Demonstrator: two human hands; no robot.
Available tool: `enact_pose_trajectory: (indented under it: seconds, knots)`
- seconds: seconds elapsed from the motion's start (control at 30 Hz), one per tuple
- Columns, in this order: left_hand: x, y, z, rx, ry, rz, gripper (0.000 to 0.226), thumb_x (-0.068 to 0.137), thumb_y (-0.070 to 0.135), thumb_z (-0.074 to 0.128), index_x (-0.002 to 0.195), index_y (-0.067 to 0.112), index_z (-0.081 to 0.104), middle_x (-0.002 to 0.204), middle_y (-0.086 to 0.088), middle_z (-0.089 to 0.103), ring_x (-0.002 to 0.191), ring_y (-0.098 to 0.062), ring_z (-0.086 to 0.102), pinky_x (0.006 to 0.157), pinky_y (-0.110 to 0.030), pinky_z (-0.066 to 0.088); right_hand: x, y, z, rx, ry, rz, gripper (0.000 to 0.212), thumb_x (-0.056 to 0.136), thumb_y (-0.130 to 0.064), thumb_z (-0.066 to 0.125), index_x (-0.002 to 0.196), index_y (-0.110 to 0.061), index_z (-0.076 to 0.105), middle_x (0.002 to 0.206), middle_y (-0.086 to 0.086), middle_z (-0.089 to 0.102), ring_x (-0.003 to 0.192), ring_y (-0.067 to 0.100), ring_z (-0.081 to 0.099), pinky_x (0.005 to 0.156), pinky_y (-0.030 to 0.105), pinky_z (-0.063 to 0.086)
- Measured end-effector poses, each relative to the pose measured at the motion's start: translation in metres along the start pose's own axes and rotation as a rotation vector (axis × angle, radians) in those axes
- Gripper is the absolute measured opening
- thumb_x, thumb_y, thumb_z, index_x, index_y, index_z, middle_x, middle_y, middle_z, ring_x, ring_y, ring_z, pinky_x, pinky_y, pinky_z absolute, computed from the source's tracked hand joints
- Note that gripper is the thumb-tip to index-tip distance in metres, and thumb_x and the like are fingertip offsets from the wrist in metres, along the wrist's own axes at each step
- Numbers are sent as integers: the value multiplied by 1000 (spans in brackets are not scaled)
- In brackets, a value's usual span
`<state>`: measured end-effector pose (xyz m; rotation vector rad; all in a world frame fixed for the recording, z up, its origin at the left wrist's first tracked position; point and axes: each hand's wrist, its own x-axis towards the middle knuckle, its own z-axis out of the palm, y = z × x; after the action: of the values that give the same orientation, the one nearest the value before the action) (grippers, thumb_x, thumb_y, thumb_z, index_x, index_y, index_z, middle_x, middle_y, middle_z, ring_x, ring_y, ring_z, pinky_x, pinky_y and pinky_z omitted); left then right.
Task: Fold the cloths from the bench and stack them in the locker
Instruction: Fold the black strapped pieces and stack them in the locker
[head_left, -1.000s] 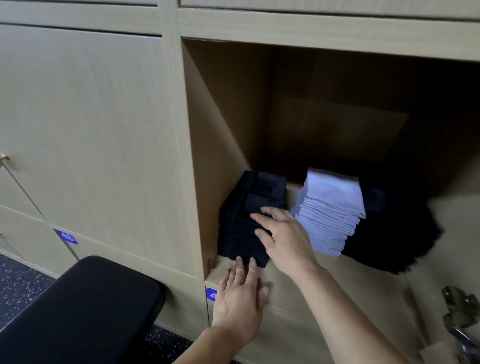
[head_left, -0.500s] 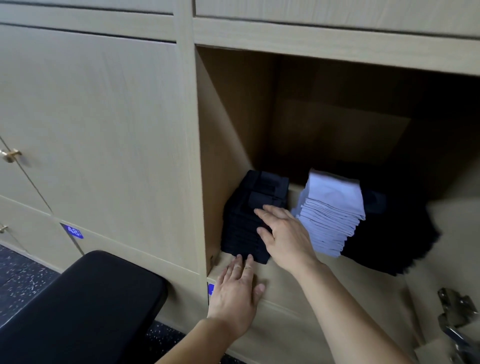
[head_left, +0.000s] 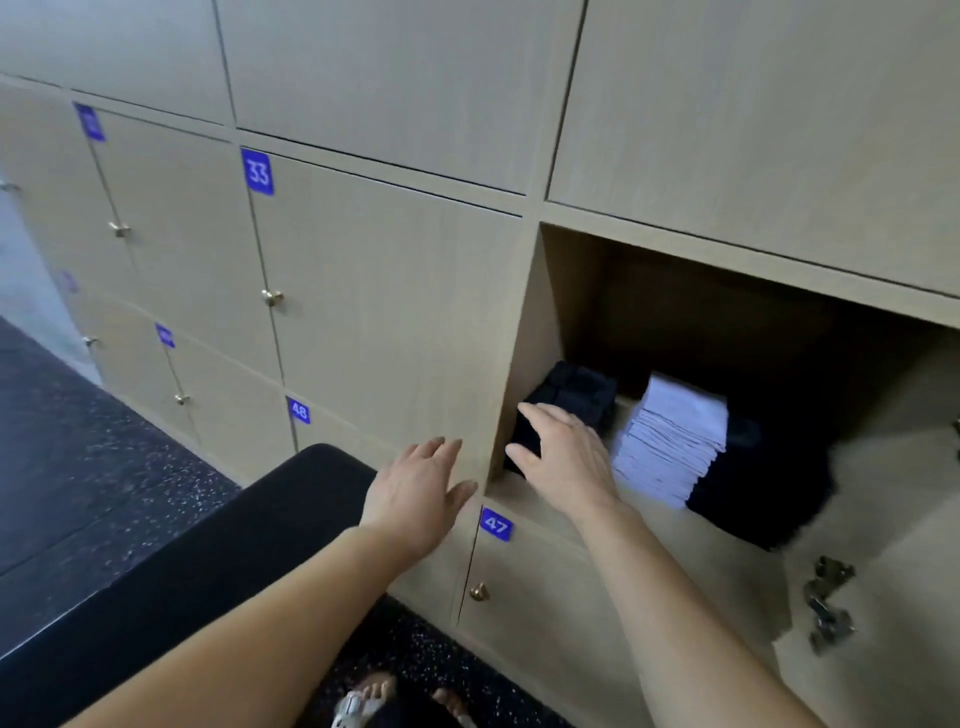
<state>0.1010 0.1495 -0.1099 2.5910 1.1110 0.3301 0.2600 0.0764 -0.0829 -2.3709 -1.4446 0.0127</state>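
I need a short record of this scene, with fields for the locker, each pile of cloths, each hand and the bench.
locker: open locker, above label 47
left stack: dark folded cloths, near the left wall
middle stack: pale folded cloths
right pile: dark cloths, less tidy
right hand: fingers straight, at the left stack's front; contact unclear
left hand: open, holds nothing
bench: black bench, lower left
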Motion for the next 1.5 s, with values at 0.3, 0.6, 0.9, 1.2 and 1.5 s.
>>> enact_pose_trajectory:
  seconds: [0.3, 0.6, 0.9, 1.2, 1.5]
  knots:
    - [-150, -109, -65, 29, 102, -187, 57, 98, 44, 49, 147, 18, 38, 146, -1, 47, 130, -25, 45, 105, -40, 39, -91, -138, 13, 62, -44, -192, 60, 94, -41, 54, 148, -19, 37, 148, 2, 44, 135, 22, 39, 109, 35, 33]
    - [-317, -233, -74, 25, 177, -490, 60, 98, 43, 51, 148, 14, 37, 151, -4, 42, 138, -26, 38, 114, -38, 32, -175, -264, 77, 94, -201, -412, 56, 93, -41, 56, 143, -18, 43, 142, 3, 50, 130, 23, 45, 104, 37, 39]
    - [-464, -307, -57, -3, 224, -717, 58, 97, 43, 53, 146, 16, 42, 149, -2, 45, 137, -22, 40, 113, -32, 31, -246, -352, 142, 44, -441, -636, 58, 94, -43, 54, 147, -23, 38, 146, -1, 45, 131, 21, 44, 104, 35, 37]
    - [-528, -343, -20, -31, 301, -825, 56, 96, 40, 57, 145, 14, 45, 150, -3, 44, 139, -21, 37, 115, -27, 24, -294, -408, 206, -47, -663, -783, 56, 96, -44, 50, 147, -25, 34, 144, -5, 46, 129, 18, 44, 105, 33, 35]
    - [-551, -381, 0, 6, 418, -1098, 61, 92, 36, 63, 144, 10, 45, 154, -20, 34, 143, -37, 29, 116, -46, 24, -316, -447, 261, -13, -791, -786, 67, 97, -47, 47, 153, -23, 19, 158, 3, 22, 145, 20, 21, 115, 35, 23]
